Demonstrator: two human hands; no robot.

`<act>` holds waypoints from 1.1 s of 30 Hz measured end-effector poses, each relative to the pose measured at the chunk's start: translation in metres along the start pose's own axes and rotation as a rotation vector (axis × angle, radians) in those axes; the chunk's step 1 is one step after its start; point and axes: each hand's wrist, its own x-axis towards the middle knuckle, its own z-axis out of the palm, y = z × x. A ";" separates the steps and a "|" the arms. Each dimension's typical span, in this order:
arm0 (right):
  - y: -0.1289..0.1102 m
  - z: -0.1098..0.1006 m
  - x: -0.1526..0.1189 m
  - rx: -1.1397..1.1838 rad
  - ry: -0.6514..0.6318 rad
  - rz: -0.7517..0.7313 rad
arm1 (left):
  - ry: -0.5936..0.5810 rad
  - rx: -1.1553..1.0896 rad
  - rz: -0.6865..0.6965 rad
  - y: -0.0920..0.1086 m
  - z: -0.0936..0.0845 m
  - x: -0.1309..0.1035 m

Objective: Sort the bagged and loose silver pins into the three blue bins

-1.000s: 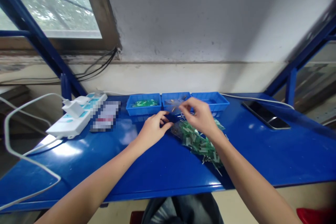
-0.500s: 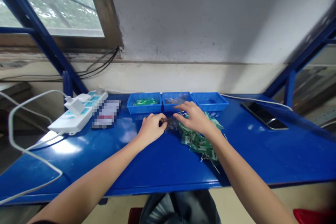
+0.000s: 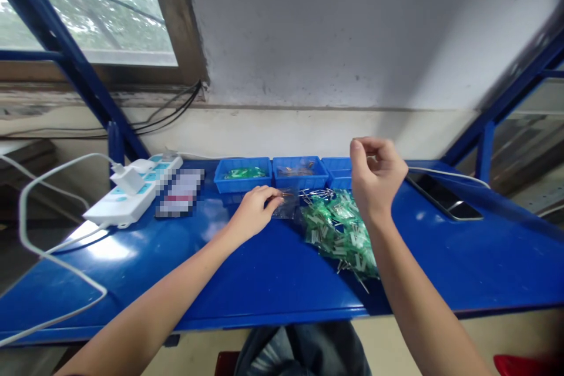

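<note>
My left hand (image 3: 255, 211) pinches the edge of a small clear plastic bag (image 3: 287, 204) just above the blue table. Thin copper-coloured pieces show near the bag's upper edge. Raised over the right side of the table, my right hand (image 3: 379, 173) has its fingers curled and thumb tip against them; whatever they may hold is hidden. Between my forearms lies a pile of green-and-clear packets (image 3: 337, 232) with metal pins sticking out. Behind my hands stand a blue bin of green pieces (image 3: 243, 184), a blue bin of copper-coloured pieces (image 3: 300, 181) and a third blue bin (image 3: 337, 179), partly covered by my right hand.
On the left of the blue table (image 3: 264, 288) are a white power strip (image 3: 127, 197) with a plug and looping cable, and a phone with a blurred screen (image 3: 180, 191). A dark phone (image 3: 443, 194) lies at the right. Blue frame posts rise at both sides.
My right hand has lifted away from the bag and moved up and right, its fingers curling closed. My left hand stays nearly in place with the bag.
</note>
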 end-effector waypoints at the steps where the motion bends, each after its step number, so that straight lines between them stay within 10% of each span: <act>1: 0.000 -0.001 0.001 0.009 -0.102 -0.007 | 0.016 -0.005 0.013 0.000 0.000 0.000; 5: 0.004 0.007 -0.013 -0.004 -0.736 -0.179 | 0.078 -0.071 0.039 0.001 0.000 -0.001; 8: 0.003 0.014 -0.018 0.005 -0.836 -0.233 | 0.094 -0.128 0.030 0.001 -0.001 -0.001; 14: 0.003 0.005 0.028 -0.222 0.172 -0.194 | 0.084 -0.194 -0.038 0.003 -0.004 -0.002; 16: 0.011 0.004 0.041 -0.325 0.253 -0.224 | 0.100 -0.214 -0.078 0.004 -0.004 -0.002; 22: 0.029 0.019 0.006 -0.297 -0.738 -0.209 | 0.196 -0.276 -0.163 0.001 -0.007 -0.001; 26: 0.012 0.026 -0.024 -0.057 -0.938 -0.162 | 0.215 -0.405 -0.160 0.002 -0.006 -0.001; 29: -0.004 0.020 -0.022 -0.053 -0.768 -0.227 | 0.200 -0.510 -0.160 0.005 -0.004 -0.001; 33: -0.003 0.003 0.005 -0.234 -0.086 -0.248 | 0.107 -0.328 -0.166 0.007 0.001 -0.001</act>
